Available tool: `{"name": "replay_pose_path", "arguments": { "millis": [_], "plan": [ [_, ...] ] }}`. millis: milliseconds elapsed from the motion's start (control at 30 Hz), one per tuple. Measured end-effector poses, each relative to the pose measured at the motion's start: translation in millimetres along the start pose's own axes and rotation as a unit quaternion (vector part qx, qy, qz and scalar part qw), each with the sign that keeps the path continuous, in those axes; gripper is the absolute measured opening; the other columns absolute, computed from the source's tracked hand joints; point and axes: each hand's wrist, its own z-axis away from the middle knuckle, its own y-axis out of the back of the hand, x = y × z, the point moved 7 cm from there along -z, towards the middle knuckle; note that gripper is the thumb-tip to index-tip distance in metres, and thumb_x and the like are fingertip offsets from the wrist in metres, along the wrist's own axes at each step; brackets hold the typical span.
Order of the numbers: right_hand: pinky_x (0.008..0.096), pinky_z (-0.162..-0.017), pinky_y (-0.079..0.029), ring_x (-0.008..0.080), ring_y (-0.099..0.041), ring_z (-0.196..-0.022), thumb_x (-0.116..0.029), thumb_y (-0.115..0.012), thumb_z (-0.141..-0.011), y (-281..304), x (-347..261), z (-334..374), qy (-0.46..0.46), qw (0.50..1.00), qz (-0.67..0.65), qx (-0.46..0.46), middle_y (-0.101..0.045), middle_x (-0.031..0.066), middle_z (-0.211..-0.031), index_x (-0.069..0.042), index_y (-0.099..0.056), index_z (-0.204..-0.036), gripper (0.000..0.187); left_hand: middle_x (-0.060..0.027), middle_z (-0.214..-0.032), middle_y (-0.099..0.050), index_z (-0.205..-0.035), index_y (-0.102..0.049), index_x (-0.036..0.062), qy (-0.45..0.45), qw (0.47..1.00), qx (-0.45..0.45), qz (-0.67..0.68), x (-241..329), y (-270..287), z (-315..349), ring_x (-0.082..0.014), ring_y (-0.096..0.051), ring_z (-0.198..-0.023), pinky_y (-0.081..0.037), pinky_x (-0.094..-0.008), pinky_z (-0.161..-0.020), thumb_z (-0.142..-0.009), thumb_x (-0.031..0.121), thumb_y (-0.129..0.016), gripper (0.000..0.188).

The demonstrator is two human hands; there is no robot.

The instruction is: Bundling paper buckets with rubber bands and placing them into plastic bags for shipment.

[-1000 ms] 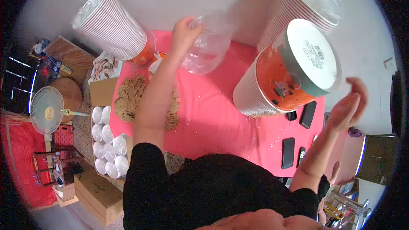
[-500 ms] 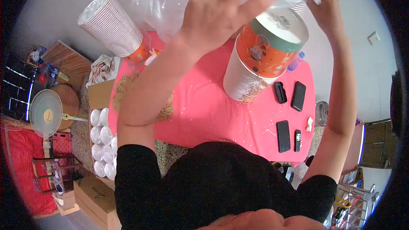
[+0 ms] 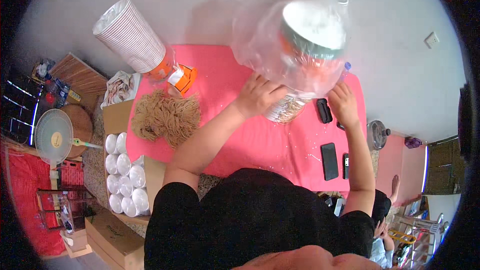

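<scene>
A clear plastic bag [image 3: 250, 45] hangs over a tall stack of paper tubs [image 3: 314, 22] on the table. The top tub is upside down, orange with a green band and a white base. Below the bag's edge, ribbed white rims and some brown strands show at the foot of the stack. My left hand [image 3: 261, 95] pinches the bag's lower edge on the left of the stack, fingers bent. On the other side, my right hand [image 3: 344, 105] grips the bag's edge, its fingertips partly hidden.
On the pink-covered table [image 3: 240, 145] are bundled tan strands [image 3: 167, 115], an orange tape dispenser [image 3: 184, 79], a black case [image 3: 324, 111] and a phone [image 3: 329, 161]. Another tub stack [image 3: 132, 37] leans far left. A box of white cups [image 3: 125, 185] stands beside the table; another person [image 3: 384, 235] is lower right.
Both my hands have come down from above the stack to its lower sides, drawing the bag over the tubs. The tan strands and orange dispenser show more fully.
</scene>
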Motion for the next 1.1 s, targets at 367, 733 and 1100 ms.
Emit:
{"name": "replay_pose_path", "arguments": {
  "millis": [367,733,1100],
  "plan": [
    [0.0395,-0.08,-0.048,0.031,-0.055,-0.1,-0.002,-0.055,-0.074,-57.5,-10.2,22.2,-0.071,0.992,-0.101,-0.04,-0.059,0.0128,-0.102,-0.004,-0.058,-0.096,0.022,-0.006,-0.102,-0.057,-0.088,-0.061,0.0068,0.19,0.927,-0.295,0.133,-41.3,-62.7,126.6,-0.0233,-0.052,-0.102,-0.036,-0.0451,-0.094,-0.075,0.008,-0.058,0.013],
    [0.0335,-0.103,-0.029,0.0218,-0.038,-0.123,-0.037,-0.028,-0.098,-77.1,51.6,-33.5,-0.372,0.753,-0.527,0.126,-0.039,0.011,-0.135,-0.002,-0.032,-0.136,0.052,-0.013,-0.113,-0.055,-0.112,-0.051,0.0,0.204,0.907,0.122,0.347,-130.3,-152.6,27.0,-0.0262,-0.049,-0.108,-0.039,-0.0384,-0.091,-0.096,0.026,-0.033,0.036],
    [0.0329,-0.104,-0.028,0.0227,-0.038,-0.123,-0.036,-0.031,-0.096,-222.7,35.1,106.3,-0.499,0.679,-0.515,0.155,-0.038,0.0138,-0.135,0.0,-0.031,-0.135,0.053,-0.0196,-0.138,-0.035,-0.136,-0.028,-0.0005,0.448,0.82,0.02,0.355,-63.1,-230.8,195.6,-0.0288,-0.029,-0.131,-0.022,-0.0353,-0.108,-0.095,0.03,-0.031,0.052]
  ]
}}
